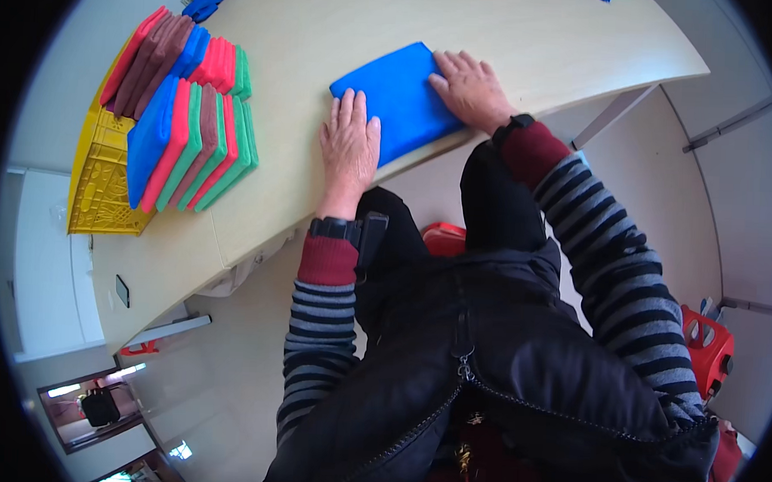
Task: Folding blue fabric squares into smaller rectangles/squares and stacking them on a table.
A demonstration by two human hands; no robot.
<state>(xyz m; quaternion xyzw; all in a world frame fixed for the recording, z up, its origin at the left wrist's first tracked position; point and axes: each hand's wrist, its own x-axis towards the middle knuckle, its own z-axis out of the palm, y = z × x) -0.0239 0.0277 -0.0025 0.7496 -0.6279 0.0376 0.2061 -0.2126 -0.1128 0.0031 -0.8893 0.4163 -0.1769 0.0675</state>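
blue cloth [398,99] under left hand [350,145], right hand [470,90]

I counted one folded blue cloth [396,99] under two hands, one yellow crate [95,185], and two rows of folded cloths [192,138].

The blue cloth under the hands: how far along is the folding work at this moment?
Done: two rows of folded cloths in blue, red, green and brown stand on the table, beside a yellow crate. In hand: the left hand and right hand press flat on a folded blue cloth. Left: a crumpled blue cloth lies at the far edge.
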